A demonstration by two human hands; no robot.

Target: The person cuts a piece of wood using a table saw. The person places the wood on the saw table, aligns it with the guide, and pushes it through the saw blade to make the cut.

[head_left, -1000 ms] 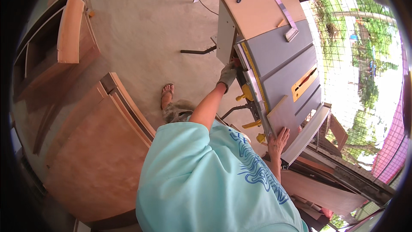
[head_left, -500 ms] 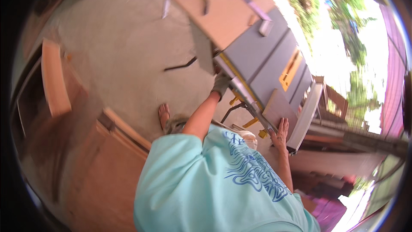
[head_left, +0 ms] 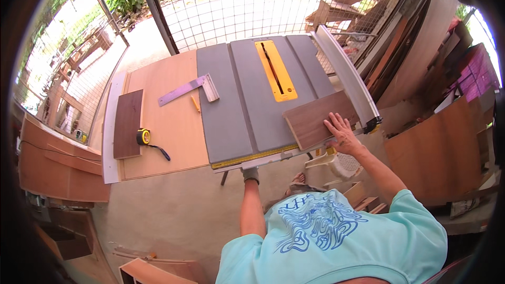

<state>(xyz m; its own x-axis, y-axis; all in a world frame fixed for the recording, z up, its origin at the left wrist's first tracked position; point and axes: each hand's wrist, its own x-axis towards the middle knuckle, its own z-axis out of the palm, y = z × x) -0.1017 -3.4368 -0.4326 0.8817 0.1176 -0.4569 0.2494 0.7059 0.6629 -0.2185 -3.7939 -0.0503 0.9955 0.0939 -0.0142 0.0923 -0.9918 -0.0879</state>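
The fingers of my bare right hand (head_left: pixel 343 134) are stretched out over the near right end of a brown wooden board (head_left: pixel 311 122). This board lies on the grey table saw top (head_left: pixel 221 110), against the metal fence (head_left: pixel 347 73). To its upper left is the yellow insert plate (head_left: pixel 286 90) with a dark slot; no raised blade shows there. My left hand (head_left: pixel 251 174), in a grey glove, is at the saw's front rail (head_left: pixel 273 159). The rail hides its fingers, so its grip does not show.
On the light wood side table (head_left: pixel 173 147) lie another dark board (head_left: pixel 128 126) and a tape measure (head_left: pixel 143 137). A try square (head_left: pixel 184 90) and a pencil (head_left: pixel 195 104) are beside the saw top. Wire mesh (head_left: pixel 221 10) stands behind; planks (head_left: pixel 400 52) lean at right. A white plastic chair (head_left: pixel 344 165) is below.
My view has swung round, so the saw now lies across the picture instead of slanting at the right. My right hand is still on the board, my left still at the rail.
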